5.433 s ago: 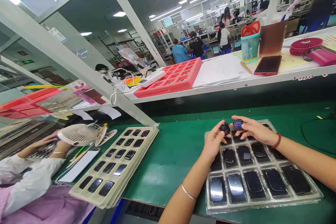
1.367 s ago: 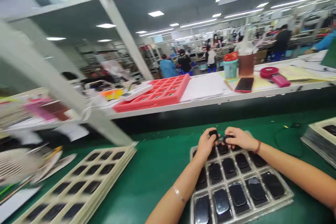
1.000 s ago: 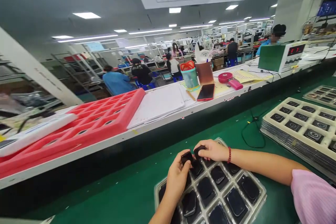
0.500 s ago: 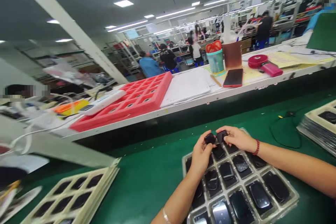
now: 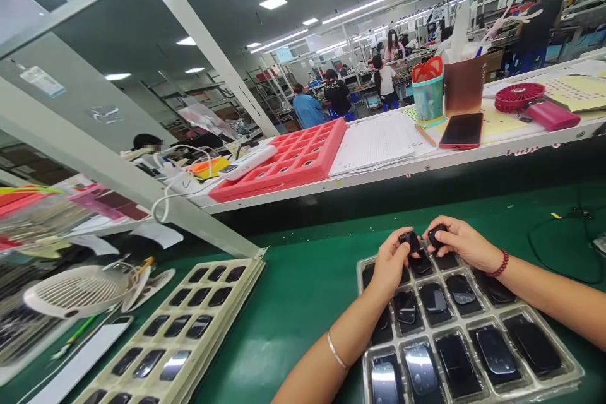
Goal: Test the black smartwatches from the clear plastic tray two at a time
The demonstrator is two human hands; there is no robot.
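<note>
Left hand [image 5: 391,263], right hand [image 5: 461,243] apart, each gripping black device [image 5: 409,241]; tray [image 5: 521,391] below holds more.

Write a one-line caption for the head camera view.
Left hand and right hand hold small black devices over a plastic tray on a green bench.

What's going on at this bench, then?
A person at a green bench holds a small black part in each hand: the left hand has one, the right hand a second one. Both are just above a clear plastic tray of dark parts set out in rows. A cream tray of dark parts lies to the left on the bench. Further down the hall, a person in blue sits among other workers.
</note>
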